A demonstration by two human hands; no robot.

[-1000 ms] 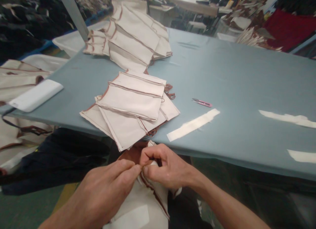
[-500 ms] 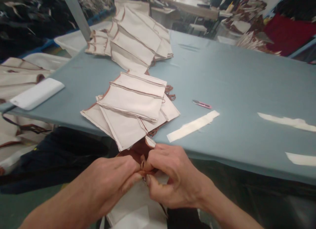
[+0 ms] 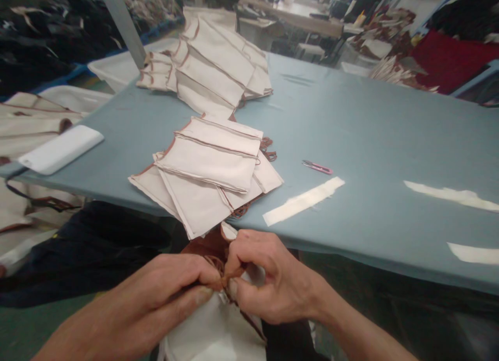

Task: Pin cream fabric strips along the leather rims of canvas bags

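In my lap, against the table's front edge, hangs a cream fabric piece (image 3: 214, 330) with brown trim. My left hand (image 3: 175, 283) pinches the brown trim at its upper end between thumb and fingers. Close beside it, nearly touching, my right hand (image 3: 263, 278) grips the same brown edge with thumb and forefinger. Brown cord loops (image 3: 213, 264) stick up between the two hands. Just beyond them a stack of cream fabric pieces (image 3: 210, 158) with brown edges lies fanned on the table.
A blue-grey table (image 3: 358, 127) spreads ahead. On it are pink-handled thread snips (image 3: 317, 167), a cream strip (image 3: 304, 201), two more strips at the right, a white device (image 3: 62, 148) at the left edge and a larger pile of cream pieces (image 3: 218, 59) farther back.
Both hands have shifted slightly along the brown trim, still pinching it. More of the brown cord loops now shows beside the left fingers. The view has tilted slightly.
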